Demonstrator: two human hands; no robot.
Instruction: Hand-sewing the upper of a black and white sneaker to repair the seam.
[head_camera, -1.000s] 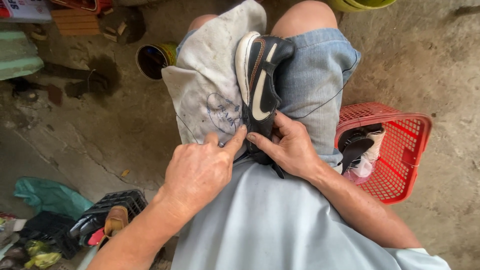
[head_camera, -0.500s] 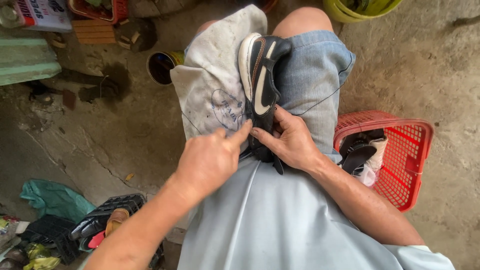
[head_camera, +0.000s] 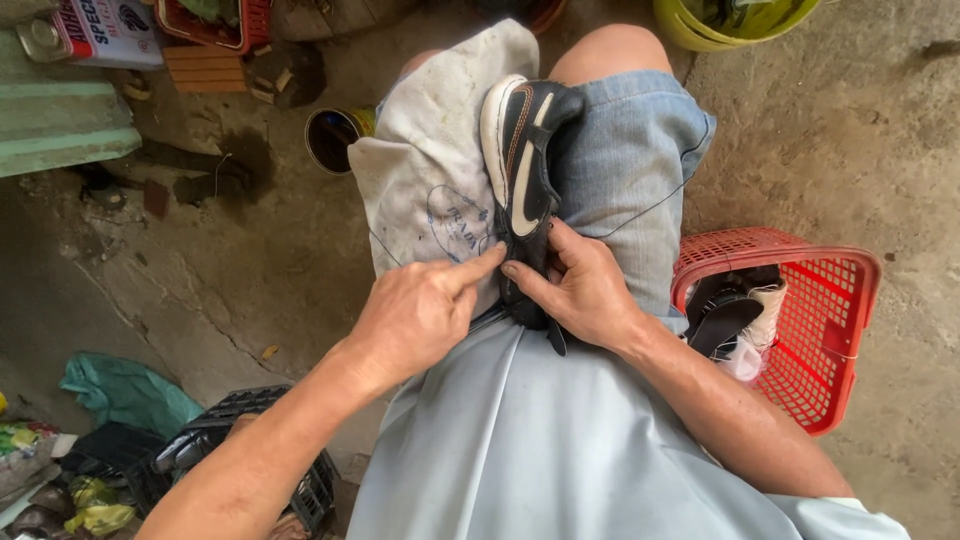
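A black sports shoe (head_camera: 527, 150) with a white sole and white stripe stands wedged between my knees, toe pointing away. A dirty white cloth (head_camera: 425, 180) covers my left thigh. My right hand (head_camera: 580, 290) grips the shoe's heel end. My left hand (head_camera: 415, 315) pinches at the shoe's side beside the right thumb, forefinger stretched to the same spot. A thin thread (head_camera: 650, 205) runs from the shoe across my denim shorts.
A red plastic basket (head_camera: 830, 330) with dark shoes inside stands at my right. A round tin (head_camera: 335, 135) sits on the concrete floor ahead left. A black crate (head_camera: 240, 440), a green bag and scraps lie lower left; a yellow tub (head_camera: 730, 20) is at the top.
The view has shifted slightly. Both hands stay at the shoe's heel end; the left forefinger has crept closer to the right thumb.
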